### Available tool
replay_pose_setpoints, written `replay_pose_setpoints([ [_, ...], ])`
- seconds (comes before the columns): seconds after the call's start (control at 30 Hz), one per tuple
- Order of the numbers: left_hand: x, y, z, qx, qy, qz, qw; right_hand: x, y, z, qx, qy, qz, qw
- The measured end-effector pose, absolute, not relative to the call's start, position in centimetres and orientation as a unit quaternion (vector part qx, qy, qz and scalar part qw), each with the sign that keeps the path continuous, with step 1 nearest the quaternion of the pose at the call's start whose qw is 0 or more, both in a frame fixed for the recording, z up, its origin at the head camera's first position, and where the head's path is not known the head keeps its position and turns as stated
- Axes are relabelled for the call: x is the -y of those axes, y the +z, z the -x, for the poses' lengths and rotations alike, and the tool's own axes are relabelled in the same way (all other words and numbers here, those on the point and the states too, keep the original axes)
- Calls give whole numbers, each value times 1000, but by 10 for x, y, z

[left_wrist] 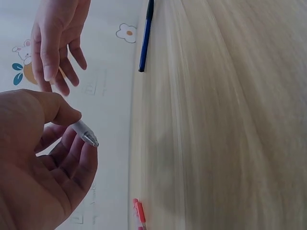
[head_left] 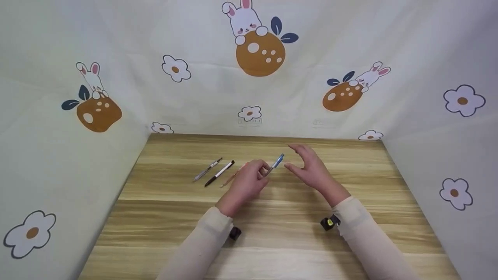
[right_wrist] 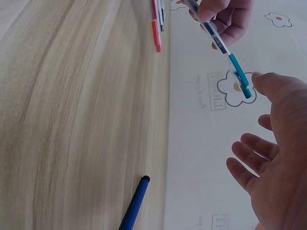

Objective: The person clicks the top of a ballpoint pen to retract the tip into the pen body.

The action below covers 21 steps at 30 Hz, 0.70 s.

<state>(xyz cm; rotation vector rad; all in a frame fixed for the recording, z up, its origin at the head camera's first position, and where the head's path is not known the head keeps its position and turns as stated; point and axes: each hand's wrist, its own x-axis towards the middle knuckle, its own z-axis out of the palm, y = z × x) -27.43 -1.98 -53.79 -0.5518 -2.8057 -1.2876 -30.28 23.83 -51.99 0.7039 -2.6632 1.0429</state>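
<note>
A pen (head_left: pixel 278 160) with a teal clip end and a clear barrel is pinched between the thumb and fingers of my left hand (head_left: pixel 249 181), above the table. Its grey tip (left_wrist: pixel 90 138) points back toward the palm side in the left wrist view. My right hand (head_left: pixel 313 171) hovers just right of the pen's teal end (right_wrist: pixel 240 74), fingers spread and loosely bent, holding nothing. A red pen (right_wrist: pixel 157 36) lies on the table, partly hidden by my left hand in the head view. A dark blue pen (right_wrist: pixel 135 203) also lies on the table, hidden in the head view.
Left of my left hand, a black-and-white pen (head_left: pixel 220 173) and a clear grey pen (head_left: pixel 208 169) lie slanted, side by side, on the wooden table (head_left: pixel 272 241). A pale cloth (head_left: pixel 210 97) printed with rabbits and flowers encloses the back and sides.
</note>
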Motion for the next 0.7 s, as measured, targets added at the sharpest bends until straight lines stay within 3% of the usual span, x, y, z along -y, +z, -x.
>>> replay_pose_setpoints([
  [0.7,33,-545,274,929,-333,163,6,-247,-532,304,920,289,-247,93],
])
